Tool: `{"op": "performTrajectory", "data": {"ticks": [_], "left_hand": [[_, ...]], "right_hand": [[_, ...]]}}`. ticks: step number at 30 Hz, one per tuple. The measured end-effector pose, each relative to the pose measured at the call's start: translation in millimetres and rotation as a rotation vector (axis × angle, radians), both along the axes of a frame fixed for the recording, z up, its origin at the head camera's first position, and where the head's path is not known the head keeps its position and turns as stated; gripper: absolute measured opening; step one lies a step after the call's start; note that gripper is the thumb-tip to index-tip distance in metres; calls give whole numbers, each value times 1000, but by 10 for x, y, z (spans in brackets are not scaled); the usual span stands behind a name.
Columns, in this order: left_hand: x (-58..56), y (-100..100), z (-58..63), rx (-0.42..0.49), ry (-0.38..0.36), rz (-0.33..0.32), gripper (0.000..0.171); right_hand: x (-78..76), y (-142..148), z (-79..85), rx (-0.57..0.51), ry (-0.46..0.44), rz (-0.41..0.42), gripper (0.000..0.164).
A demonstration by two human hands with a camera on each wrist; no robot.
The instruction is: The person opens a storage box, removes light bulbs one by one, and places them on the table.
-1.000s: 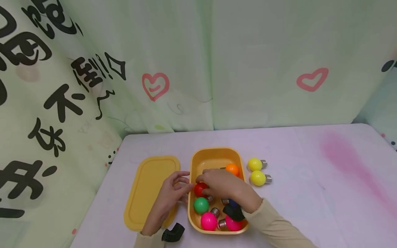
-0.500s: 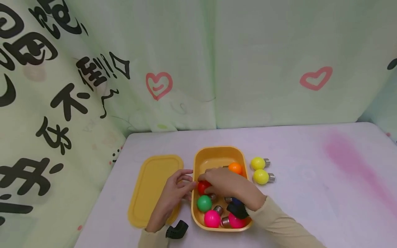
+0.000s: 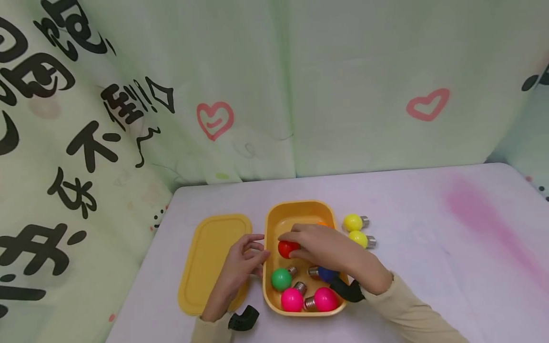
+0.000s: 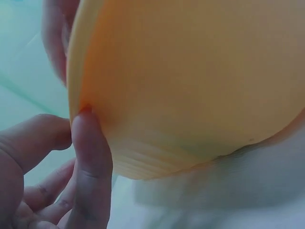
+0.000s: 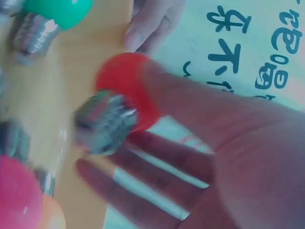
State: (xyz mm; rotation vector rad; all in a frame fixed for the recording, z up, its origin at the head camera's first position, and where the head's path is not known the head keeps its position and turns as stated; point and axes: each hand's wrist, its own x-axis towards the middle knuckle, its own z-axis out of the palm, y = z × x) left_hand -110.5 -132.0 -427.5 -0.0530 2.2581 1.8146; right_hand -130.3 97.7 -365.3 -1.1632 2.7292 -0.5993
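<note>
My right hand (image 3: 328, 245) holds a red light bulb (image 3: 287, 248) by its globe, above the yellow plastic box (image 3: 279, 212). In the right wrist view the thumb lies against the red globe, with the blurred metal screw base pointing away from the palm. My left hand (image 3: 242, 262) is at the box's left wall; the left wrist view has its thumb and a finger (image 4: 90, 157) pinching the rim. Inside the box lie a green bulb (image 3: 281, 279), two pink bulbs (image 3: 292, 300) and a blue bulb (image 3: 328, 274). An orange bulb (image 3: 322, 223) is mostly hidden behind my right hand.
The flat yellow lid (image 3: 206, 267) lies left of the box. Two yellow bulbs (image 3: 353, 222) rest on the pale tablecloth (image 3: 420, 238) to its right. A green curtain (image 3: 343, 95) with hearts and black writing hangs behind and to the left.
My right hand has lifted the red bulb off its place beside the green one and shifted slightly right and up, uncovering the blue bulb. My left hand stays at the rim.
</note>
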Motion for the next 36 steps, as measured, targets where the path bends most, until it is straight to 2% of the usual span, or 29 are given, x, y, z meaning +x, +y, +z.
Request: {"op": "performTrajectory", "data": {"ticks": [7,13,17,23,27,36], "left_hand": [[-17,-11,12,18,-13,-15,47],[-29,0,25,8,-26,-23,49],[-34,-4,24,0,-28,-24,48],[-34,-26,7,7,-19,-25,46],[-32,-33,1,21,-24,-21,45],[-31,-24,30,37,-37,-22,45]], "right_hand": [[53,208,10,-30,77,-15,36],[81,406,48,-28,33,-28,38],[108,532,67,-32,39,-31,37],[146,698,80,-31,90,-27,43],[164,794,56,-46,138,-31,38],[221,979,4,-21,176,-96,40]]}}
